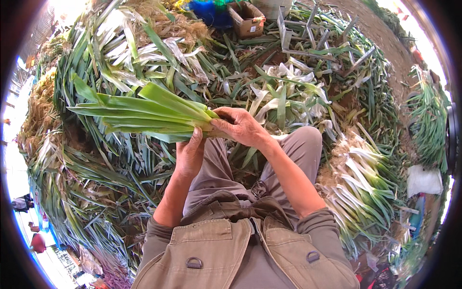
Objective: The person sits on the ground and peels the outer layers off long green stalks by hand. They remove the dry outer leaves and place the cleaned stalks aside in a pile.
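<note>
In front of my lap I hold a leek (158, 113) whose broad, flat green leaves fan out to the left. Its pale stalk runs rightwards beneath my right hand (243, 128), and the root end is hidden or hard to make out. My left hand (190, 153) supports the leaf base from below, thumb pressed on the near side. The right thumb and fingers pinch the spot where leaves meet stalk. Beyond my knees lies a heap of peeled whitish leaf skins (288, 92).
Large piles of rooted leeks (122, 50) rise to my left and far left. By my right side lies a row of white-stalked leeks (357, 184). Farther off are a cardboard box (247, 30) and a metal frame (287, 38). A green bundle (427, 119) is at far right.
</note>
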A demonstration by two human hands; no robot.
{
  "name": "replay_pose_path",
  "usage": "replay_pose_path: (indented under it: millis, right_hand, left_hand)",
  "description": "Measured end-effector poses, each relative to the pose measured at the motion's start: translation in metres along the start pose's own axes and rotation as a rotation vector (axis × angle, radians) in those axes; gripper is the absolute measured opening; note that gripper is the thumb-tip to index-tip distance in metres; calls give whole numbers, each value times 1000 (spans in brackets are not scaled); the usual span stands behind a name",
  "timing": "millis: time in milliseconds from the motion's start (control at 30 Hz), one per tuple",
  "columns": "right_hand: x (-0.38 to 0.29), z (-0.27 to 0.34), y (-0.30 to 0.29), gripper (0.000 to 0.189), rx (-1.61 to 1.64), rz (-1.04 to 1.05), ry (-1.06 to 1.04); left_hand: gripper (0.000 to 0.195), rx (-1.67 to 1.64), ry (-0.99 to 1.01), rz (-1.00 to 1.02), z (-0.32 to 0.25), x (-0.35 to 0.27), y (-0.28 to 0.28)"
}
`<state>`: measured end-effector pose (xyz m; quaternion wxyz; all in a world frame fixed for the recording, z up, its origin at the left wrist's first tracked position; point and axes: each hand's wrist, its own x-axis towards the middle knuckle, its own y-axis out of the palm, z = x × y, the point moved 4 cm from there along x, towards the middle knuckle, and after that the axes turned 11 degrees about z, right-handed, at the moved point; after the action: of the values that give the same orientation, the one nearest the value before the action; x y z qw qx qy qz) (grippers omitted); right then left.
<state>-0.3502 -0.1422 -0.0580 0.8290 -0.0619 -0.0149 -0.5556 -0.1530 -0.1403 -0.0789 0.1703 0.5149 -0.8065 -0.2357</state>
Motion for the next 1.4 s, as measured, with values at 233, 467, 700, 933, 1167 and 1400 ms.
replay_pose_path:
  millis: [233, 467, 700, 933, 1167, 1400]
  right_hand:
    - [5, -17, 16, 26, 114, -380, -7]
    - [14, -7, 19, 30, -126, -476, -11]
    - [-10, -109, -51, 42, 475, -754, 299]
    - [-88, -135, -181, 53, -431, -1199, 584]
    - [-4, -4, -31, 71, -695, -184, -22]
    - [17, 36, 41, 48, -693, -60, -170]
  left_hand:
    - [45, 29, 38, -110, 8, 3, 7]
    - [44, 87, 126, -164, 8, 5, 7]
    - [65, -63, 122, 151, -34, 2, 4]
    - [67, -474, 369, -43, -74, 27, -47]
    - [88, -678, 275, 84, -56, 46, -36]
    - [85, -419, 293, -83, -46, 31, -20]
